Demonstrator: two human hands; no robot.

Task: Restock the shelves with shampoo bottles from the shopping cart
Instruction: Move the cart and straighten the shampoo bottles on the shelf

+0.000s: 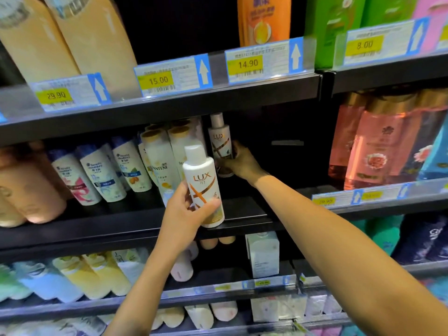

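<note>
A white Lux shampoo bottle [204,187] is gripped upright by the left hand [186,214] at the near shelf edge [242,220]. A second Lux bottle [221,145], also upright, is held farther back by the right hand [242,162], just right of the Pantene bottles [160,161].

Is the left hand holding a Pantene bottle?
No, the left hand grips a white Lux bottle, while the Pantene bottles stand on the shelf behind it.
</note>
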